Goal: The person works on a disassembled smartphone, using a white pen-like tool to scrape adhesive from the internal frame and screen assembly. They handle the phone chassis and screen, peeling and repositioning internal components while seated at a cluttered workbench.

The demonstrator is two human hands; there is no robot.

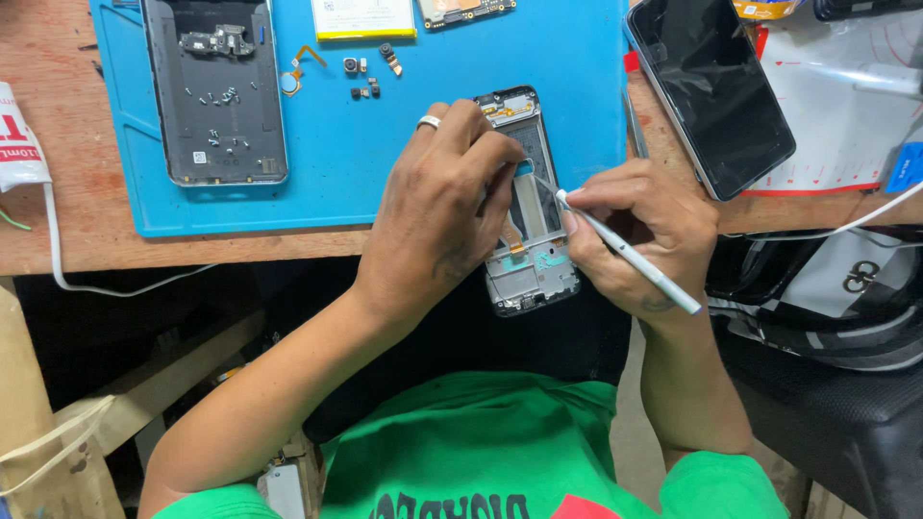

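Note:
My left hand [437,216], a ring on one finger, grips an opened phone frame [535,255] at the near edge of the blue work mat [365,154]. The frame's bare inside faces up, with a small orange flex cable showing. A thin white tool [630,255], like tweezers or a pry pen, is pinched in my right hand [639,235], with its tip touching the inside of the frame near its middle. The frame's lower end hangs over the table edge above my lap.
A grey phone back cover [216,91] holding loose screws lies at the mat's left. Small parts [365,72], a battery [363,19] and a circuit board [466,10] lie at the mat's top. A dark phone [711,91] rests at right. A white cable [58,250] hangs at left.

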